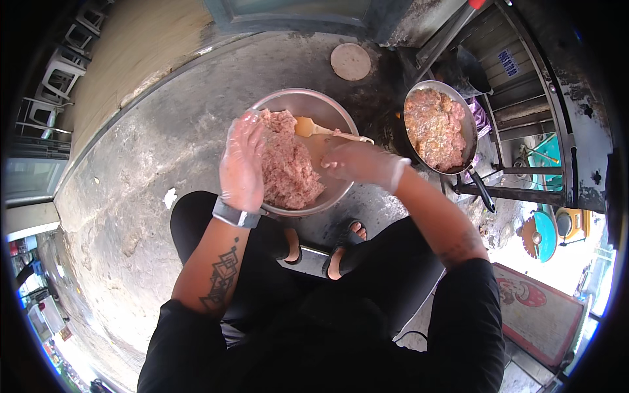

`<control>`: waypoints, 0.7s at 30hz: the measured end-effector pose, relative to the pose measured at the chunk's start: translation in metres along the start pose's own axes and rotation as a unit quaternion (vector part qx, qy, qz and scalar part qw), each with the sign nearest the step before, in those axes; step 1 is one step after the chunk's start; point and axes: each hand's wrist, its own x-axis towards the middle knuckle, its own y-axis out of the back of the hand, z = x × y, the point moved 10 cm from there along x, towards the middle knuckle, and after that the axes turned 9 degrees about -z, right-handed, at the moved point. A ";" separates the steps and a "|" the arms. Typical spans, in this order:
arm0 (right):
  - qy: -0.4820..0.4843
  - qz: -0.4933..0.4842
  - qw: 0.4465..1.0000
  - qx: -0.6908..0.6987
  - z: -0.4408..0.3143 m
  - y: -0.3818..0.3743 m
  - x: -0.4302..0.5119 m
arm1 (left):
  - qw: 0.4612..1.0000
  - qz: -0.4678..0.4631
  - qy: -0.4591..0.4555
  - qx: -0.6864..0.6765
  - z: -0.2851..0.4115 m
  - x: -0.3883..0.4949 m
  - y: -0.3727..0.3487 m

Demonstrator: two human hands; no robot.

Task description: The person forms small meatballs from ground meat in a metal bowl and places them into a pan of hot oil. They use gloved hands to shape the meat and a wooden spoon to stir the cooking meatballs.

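A large metal bowl [339, 110] between my knees holds a heap of raw minced meat [290, 167] along its left side. My left hand [243, 162], in a clear plastic glove, lies flat with its palm side against the left edge of the mince. My right hand [361, 164], also gloved and blurred, is over the bowl's right side, its fingers curled a little; whether it holds a bit of mince cannot be told. A spatula [339, 132] with a yellowish blade and pale handle rests in the bowl, the handle reaching over the right rim.
At right, a frying pan [475, 147] with a black handle holds a thick layer of mince [435, 130], partly browned and glistening. A round disc [350, 61] lies on the concrete floor [196, 103] beyond the bowl. A metal frame stands at right, a painted board [535, 314] lower right.
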 end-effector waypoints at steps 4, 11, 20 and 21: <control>-0.091 0.073 0.987 -0.115 -0.004 -0.006 0.037 | 1.000 -0.009 -0.025 0.009 0.010 -0.005 0.005; -0.086 0.101 0.912 0.388 0.030 -0.048 0.075 | 0.999 -0.002 -0.044 -0.025 0.015 -0.005 0.008; -0.108 0.133 0.959 0.224 0.006 -0.037 0.056 | 0.999 -0.027 -0.023 -0.019 0.009 0.000 -0.001; -0.110 0.138 0.955 0.240 0.004 -0.038 0.054 | 0.999 -0.022 -0.018 -0.019 0.007 0.000 0.000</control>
